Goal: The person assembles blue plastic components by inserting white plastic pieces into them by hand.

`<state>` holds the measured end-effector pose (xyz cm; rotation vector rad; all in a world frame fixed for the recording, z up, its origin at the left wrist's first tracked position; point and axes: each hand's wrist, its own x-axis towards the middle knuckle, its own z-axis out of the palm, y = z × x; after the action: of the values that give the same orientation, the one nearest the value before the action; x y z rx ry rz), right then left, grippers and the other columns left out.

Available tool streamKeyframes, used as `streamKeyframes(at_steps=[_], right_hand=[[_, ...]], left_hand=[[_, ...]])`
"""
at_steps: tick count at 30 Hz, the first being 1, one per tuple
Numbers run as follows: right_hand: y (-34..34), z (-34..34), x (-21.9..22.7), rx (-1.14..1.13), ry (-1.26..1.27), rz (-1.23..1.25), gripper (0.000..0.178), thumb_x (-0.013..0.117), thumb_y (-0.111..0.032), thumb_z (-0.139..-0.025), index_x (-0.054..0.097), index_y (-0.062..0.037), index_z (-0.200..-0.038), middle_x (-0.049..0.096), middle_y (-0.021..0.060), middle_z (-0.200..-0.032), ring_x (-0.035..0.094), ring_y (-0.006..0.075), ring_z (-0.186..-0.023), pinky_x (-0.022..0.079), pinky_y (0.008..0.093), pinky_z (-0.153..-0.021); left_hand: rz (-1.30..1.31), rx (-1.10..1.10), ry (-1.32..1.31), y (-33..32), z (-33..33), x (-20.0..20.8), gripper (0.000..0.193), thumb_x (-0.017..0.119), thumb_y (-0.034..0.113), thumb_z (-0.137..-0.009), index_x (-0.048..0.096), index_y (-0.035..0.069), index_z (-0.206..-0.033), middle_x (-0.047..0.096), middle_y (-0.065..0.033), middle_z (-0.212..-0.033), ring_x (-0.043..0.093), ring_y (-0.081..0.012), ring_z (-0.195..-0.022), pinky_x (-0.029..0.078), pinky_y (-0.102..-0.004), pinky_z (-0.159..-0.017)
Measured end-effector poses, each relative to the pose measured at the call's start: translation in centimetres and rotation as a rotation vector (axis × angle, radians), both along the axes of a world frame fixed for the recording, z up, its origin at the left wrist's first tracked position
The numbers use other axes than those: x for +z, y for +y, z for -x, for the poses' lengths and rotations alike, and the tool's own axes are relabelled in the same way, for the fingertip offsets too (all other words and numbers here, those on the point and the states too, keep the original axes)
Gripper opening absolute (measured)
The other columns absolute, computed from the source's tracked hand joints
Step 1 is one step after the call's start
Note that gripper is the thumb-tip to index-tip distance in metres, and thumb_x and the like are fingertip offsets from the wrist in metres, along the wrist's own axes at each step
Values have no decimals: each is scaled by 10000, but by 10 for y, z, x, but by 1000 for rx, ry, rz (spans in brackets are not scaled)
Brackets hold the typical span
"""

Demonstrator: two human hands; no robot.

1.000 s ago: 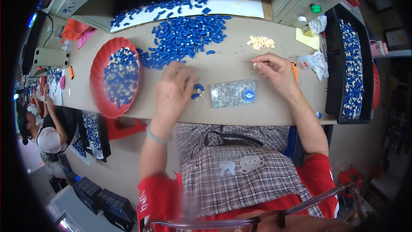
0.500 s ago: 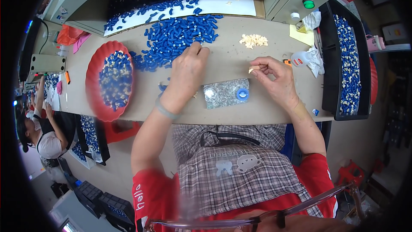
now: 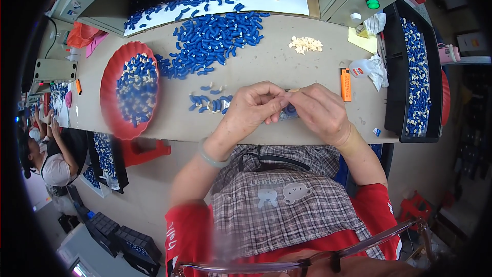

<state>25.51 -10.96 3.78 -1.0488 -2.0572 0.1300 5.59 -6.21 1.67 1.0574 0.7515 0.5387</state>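
And the left hand (image 3: 252,107), pinched narrow, contents hidden, has swung in from the curved blue pieces (image 3: 215,38) to meet the right hand (image 3: 324,112), pinching a small cream piece (image 3: 294,90) above the beige desk (image 3: 271,64), both working together.

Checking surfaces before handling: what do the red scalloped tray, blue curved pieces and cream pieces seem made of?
Red scalloped tray: probably plastic, low sheen; even colour, regular fluting.
Blue curved pieces: likely plastic or rubber, smooth; repeated shapes.
Cream pieces: matte, perhaps plastic; too small to tell.
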Motion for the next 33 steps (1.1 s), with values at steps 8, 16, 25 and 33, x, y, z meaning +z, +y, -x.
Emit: streamKeyframes(at_steps=[8,16,25,33], right_hand=[[-3,-2,-5,-20,128,121,221,780,40,-713,708,3,-919,667,96,-881,676,232,-751,563,324,-621],[-8,-7,-8,-79,128,111,201,787,54,-703,695,-13,-870,661,82,-793,670,221,-698,546,323,-573],[-28,-23,-35,-99,-41,85,180,782,26,-719,705,-31,-871,645,52,-813,648,200,-681,534,313,-566],[-29,-21,-46,-91,-64,9,191,778,3,-687,712,-36,-862,633,40,-834,643,180,-669,529,306,-553]], left_hand=[[173,-68,-159,1,4,-4,140,684,126,-966,700,-4,-1018,637,-1,-747,560,-50,-631,424,-186,-549],[176,47,-101,-5,4,-1,127,684,85,-956,723,-20,-1015,716,-76,-862,549,-50,-602,417,-171,-513],[168,161,-186,-6,16,-3,154,670,58,-955,712,0,-1092,740,-118,-955,612,-74,-674,493,-189,-599],[200,184,-238,-10,21,-6,185,647,43,-965,678,-11,-1139,737,-180,-1053,699,-122,-789,575,-237,-696]])
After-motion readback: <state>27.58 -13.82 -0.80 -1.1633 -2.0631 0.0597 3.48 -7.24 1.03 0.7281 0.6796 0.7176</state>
